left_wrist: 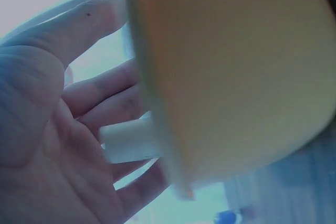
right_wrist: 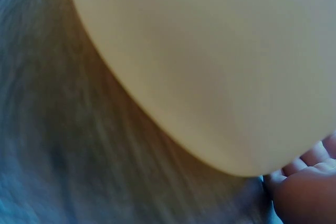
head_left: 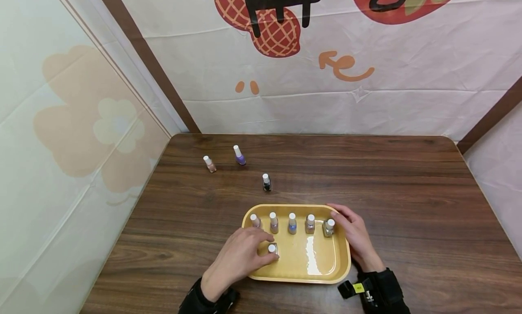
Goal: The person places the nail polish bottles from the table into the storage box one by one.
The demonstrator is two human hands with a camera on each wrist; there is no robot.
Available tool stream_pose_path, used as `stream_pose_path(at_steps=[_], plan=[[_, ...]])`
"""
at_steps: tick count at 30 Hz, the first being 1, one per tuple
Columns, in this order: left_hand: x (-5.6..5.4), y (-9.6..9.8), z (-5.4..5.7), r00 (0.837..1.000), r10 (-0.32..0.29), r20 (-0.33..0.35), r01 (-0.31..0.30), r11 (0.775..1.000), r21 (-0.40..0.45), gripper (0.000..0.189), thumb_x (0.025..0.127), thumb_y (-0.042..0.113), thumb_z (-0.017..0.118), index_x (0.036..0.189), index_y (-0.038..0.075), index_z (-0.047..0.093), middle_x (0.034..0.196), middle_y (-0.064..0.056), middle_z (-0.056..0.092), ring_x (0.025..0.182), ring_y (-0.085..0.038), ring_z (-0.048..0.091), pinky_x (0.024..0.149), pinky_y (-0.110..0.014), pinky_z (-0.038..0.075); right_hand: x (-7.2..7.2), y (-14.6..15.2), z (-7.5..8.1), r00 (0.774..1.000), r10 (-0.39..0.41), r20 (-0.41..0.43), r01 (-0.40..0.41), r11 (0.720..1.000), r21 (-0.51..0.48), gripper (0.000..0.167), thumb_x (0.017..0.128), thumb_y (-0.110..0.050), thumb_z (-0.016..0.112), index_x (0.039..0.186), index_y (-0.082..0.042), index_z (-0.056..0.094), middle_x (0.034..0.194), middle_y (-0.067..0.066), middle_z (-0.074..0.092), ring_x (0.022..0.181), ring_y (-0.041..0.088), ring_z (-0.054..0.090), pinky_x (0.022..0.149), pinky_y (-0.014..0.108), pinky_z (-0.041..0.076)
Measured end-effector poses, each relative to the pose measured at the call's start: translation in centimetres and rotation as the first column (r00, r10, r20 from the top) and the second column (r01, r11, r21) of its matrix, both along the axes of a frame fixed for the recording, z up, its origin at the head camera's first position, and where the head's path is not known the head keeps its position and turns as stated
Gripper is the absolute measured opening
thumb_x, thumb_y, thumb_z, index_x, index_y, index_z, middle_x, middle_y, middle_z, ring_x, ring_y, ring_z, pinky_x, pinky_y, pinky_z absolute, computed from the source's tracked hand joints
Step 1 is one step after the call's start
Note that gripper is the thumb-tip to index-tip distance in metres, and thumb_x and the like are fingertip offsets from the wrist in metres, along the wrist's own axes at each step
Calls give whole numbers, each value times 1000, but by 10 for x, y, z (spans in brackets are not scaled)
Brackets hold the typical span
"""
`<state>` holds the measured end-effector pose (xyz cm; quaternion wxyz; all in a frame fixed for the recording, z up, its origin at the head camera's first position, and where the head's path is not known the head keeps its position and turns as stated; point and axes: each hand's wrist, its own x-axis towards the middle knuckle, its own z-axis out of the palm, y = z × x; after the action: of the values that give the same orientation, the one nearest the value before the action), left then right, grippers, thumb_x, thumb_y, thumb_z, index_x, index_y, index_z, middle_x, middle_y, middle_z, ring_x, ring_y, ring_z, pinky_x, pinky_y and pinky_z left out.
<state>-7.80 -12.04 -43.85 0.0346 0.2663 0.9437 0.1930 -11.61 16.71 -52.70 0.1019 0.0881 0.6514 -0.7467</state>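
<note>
A yellow tray [head_left: 293,277] sits on the wooden table, with a row of several white-capped nail polish bottles along its far side. My left hand [head_left: 244,253] reaches over the tray's left rim, thumb and index finger around an upright nail polish bottle [head_left: 272,248] in the near left part. The fingers mostly hide that bottle's body. In the left wrist view a white cap [left_wrist: 128,140] shows beside the fingers, above the rim. My right hand [head_left: 355,232] grips the tray's far right corner; the right wrist view shows its curled fingers [right_wrist: 310,192] beside the tray's outer wall [right_wrist: 210,77].
Three more bottles stand on the table beyond the tray: a pinkish one [head_left: 210,164], a purple one [head_left: 239,155] and a black one [head_left: 267,182]. A printed cloth [head_left: 285,114] hangs behind the table, and another covers the left side.
</note>
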Motion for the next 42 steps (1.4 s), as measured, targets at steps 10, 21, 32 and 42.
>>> stream_pose_path(at_steps=[10, 21, 32, 42], plan=[[-14, -7, 28, 994, -72, -85, 84, 984, 155, 22, 82, 32, 77, 101, 21, 74, 96, 12, 72, 80, 0, 59, 78, -29, 50, 1, 1, 1, 1000, -3, 1, 3, 1000, 1, 49, 96, -30, 60, 133, 1, 52, 117, -6, 60, 103, 5, 62, 86, 23, 53], [-65, -38, 24, 1000, 14, -26, -4, 944, 330, 14, 87, 23, 73, 101, 19, 72, 102, 3, 72, 100, -12, 66, 86, -36, 53, 1, 2, 0, 1000, -8, 2, 8, 999, -34, 48, 96, -28, 61, 132, 2, 53, 115, -7, 62, 102, 6, 64, 85, 24, 54], [-114, -54, -3, 986, 150, 71, -166, 904, 395, 14, 89, 19, 71, 102, 14, 72, 103, -2, 72, 95, -20, 66, 84, -44, 53, 2, 2, 1, 1000, -14, 12, 14, 1000, -18, 48, 96, -29, 61, 132, 1, 53, 116, -6, 61, 102, 6, 64, 85, 23, 53], [-146, -51, -23, 955, 194, 226, -268, 888, 373, 24, 90, 24, 70, 110, 12, 70, 111, -4, 70, 94, -19, 65, 80, -36, 53, 1, 1, 1, 1000, -10, 11, 10, 999, -31, 46, 96, -28, 61, 131, 1, 54, 119, -1, 60, 102, 8, 64, 84, 25, 54]])
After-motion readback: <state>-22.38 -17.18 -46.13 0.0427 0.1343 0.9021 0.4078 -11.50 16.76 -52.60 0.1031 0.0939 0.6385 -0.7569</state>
